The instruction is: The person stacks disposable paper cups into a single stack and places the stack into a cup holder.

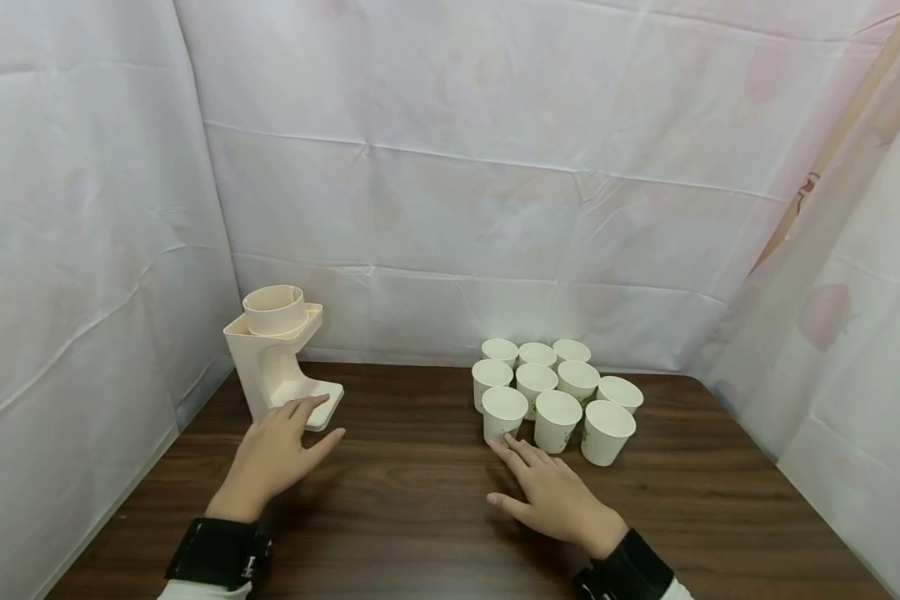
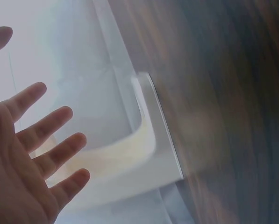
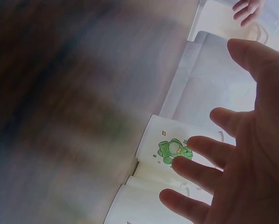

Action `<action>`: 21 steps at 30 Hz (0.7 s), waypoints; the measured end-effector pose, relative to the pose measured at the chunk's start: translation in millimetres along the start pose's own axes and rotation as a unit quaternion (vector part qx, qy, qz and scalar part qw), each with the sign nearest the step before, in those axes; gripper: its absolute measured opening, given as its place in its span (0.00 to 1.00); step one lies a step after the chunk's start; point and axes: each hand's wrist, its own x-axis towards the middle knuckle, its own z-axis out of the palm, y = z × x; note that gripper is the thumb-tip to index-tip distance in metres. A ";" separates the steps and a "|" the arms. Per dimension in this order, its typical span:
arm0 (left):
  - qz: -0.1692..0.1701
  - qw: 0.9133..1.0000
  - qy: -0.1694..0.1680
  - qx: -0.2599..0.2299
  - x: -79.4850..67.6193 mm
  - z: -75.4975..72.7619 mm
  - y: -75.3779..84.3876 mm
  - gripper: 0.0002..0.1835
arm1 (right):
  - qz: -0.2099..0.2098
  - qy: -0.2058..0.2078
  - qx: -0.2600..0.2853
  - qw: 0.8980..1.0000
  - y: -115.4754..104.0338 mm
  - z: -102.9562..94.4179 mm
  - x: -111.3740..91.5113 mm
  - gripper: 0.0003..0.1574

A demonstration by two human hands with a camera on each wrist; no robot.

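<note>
On the left stands a cream plastic stand [image 1: 249, 371] with a round tube [image 1: 276, 323] on top and a flat foot. My left hand [image 1: 273, 454] is over the near side of this foot, fingers spread and holding nothing; the left wrist view shows the foot [image 2: 160, 154] beyond the fingertips. White paper cups stand upright and mouth up in a cluster on the right. My right hand [image 1: 551, 492] has its fingers extended, fingertips overlapping the lower part of the front-left cup [image 1: 503, 412]. In the right wrist view a cup [image 3: 153, 133] bears a green cartoon animal.
The dark wood-grain table [image 1: 405, 517] carries everything. White patterned cloth [image 1: 420, 217] hangs along the back and both sides. Other cups, among them the front-right cup [image 1: 603, 437], stand close together near the back edge. A wooden pole [image 1: 832, 150] slants at the upper right.
</note>
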 end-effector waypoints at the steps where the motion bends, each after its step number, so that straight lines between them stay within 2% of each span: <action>1: -0.004 1.000 0.003 0.000 0.0 -1.6 -2.9 0.36 | -0.001 -0.002 0.003 1.000 -0.3 -0.3 0.2 0.46; 6: -0.025 1.000 0.003 -0.008 1.2 -6.3 -16.1 0.37 | -0.009 -0.010 0.014 1.000 -1.3 -1.5 1.8 0.46; 11: -0.063 0.997 0.015 -0.030 2.5 -11.6 -28.5 0.36 | -0.014 -0.011 0.019 1.000 -1.7 -1.1 3.0 0.45; 18: -0.107 0.989 0.077 -0.062 2.8 -22.5 -43.8 0.30 | -0.014 -0.020 0.016 1.000 -0.4 2.2 4.1 0.44; 21: -0.116 0.987 0.085 -0.072 4.5 -25.2 -49.4 0.30 | -0.013 -0.023 0.015 1.000 -1.4 2.2 4.6 0.44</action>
